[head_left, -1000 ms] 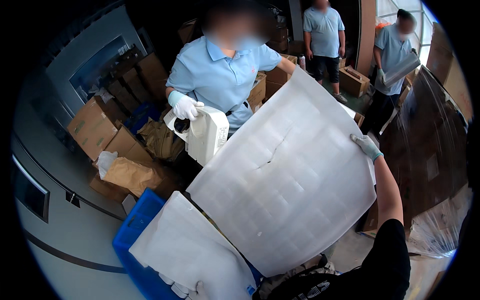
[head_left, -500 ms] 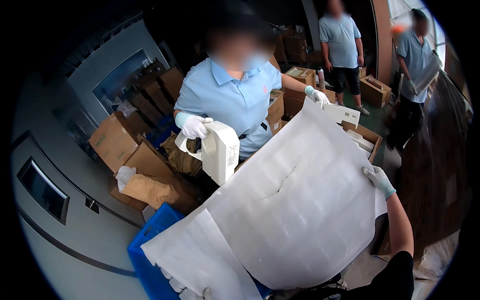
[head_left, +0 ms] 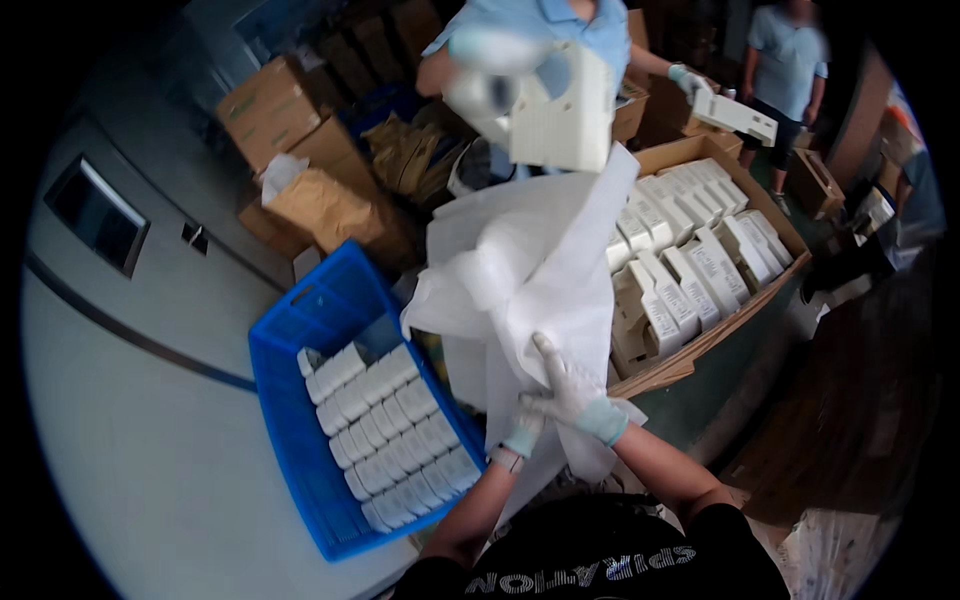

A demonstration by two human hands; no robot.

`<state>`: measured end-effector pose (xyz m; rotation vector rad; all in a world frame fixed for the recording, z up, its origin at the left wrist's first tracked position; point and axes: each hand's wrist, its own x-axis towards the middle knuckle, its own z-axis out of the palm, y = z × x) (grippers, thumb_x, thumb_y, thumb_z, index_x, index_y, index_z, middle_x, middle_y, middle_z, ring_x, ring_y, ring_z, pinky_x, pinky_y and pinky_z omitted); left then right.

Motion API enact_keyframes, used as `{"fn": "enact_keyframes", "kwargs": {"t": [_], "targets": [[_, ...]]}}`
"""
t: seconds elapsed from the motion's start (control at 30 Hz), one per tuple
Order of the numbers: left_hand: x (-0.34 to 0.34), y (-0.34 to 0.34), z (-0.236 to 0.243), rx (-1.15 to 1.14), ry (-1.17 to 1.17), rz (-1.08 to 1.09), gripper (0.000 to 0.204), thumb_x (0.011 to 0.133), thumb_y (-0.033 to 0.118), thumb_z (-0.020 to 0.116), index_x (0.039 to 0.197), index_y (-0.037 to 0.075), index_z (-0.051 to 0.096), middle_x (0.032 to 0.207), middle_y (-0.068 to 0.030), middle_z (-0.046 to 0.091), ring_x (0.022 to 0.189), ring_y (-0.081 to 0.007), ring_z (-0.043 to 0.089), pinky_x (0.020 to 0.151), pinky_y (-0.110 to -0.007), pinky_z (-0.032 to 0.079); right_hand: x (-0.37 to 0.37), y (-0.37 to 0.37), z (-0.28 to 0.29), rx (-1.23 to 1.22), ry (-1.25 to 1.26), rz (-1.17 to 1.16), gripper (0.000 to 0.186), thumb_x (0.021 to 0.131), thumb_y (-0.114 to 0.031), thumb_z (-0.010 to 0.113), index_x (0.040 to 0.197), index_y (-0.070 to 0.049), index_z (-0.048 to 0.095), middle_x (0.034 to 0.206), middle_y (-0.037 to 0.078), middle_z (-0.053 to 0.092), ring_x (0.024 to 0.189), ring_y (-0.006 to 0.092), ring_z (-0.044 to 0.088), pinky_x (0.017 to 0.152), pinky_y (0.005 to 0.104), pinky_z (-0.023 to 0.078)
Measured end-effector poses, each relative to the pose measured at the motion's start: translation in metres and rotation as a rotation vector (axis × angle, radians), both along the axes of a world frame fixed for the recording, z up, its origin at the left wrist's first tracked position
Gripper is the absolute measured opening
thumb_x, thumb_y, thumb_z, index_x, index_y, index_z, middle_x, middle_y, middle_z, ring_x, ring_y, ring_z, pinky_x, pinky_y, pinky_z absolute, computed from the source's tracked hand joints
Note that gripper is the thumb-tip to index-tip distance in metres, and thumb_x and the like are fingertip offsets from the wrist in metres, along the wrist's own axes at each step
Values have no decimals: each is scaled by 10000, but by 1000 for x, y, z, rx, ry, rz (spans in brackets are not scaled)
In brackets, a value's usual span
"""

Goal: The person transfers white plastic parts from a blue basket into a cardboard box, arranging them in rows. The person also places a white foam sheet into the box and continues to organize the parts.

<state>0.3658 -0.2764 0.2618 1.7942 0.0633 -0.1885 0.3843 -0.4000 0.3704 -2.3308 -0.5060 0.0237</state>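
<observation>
A thin white packing foam sheet (head_left: 500,265) hangs bunched and folded in front of me. My left hand (head_left: 533,415), gloved in white, is closed on its lower part; its fingers are partly covered. Against it lies my right hand (head_left: 575,390), also gloved, pressing the gathered foam with one finger stretched upward along it. Left of the sheet stands a blue crate (head_left: 290,440) holding rows of small white parts (head_left: 400,440). To the right is an open cardboard box (head_left: 690,365) packed with white plastic housings (head_left: 690,285).
Across from me a person in a light blue shirt (head_left: 590,35) holds a white housing (head_left: 565,110) and a flat white part (head_left: 735,115) in gloved hands. Brown cartons (head_left: 265,110) are stacked behind. A grey door (head_left: 95,215) is at left; another person (head_left: 785,65) stands farther back.
The spread foam sheet has been drawn together into a bunch, and my hands have come together on it. The crate's parts and the box's housings have come into view. My view has tilted downward.
</observation>
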Motion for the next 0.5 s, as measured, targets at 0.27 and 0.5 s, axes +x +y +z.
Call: {"fn": "enact_keyframes", "kwargs": {"t": [0.27, 0.5], "targets": [[-48, 93, -181, -684, 444, 724, 488, 891, 201, 534, 1322, 60, 354, 1085, -73, 557, 891, -185, 572, 740, -290, 478, 47, 161, -205, -678, -92, 355, 781, 747, -353, 624, 1401, -209, 222, 1137, 163, 458, 1096, 321, 460, 900, 492, 364], [-166, 199, -144, -379, 140, 841, 479, 879, 86, 536, 1316, 4, 357, 1064, -112, 570, 876, -152, 574, 745, -273, 498, 152, 126, -411, -979, 326, 508, 451, 909, -330, 384, 1350, -245, 339, 1419, 117, 279, 1104, 332, 495, 922, 441, 412]]}}
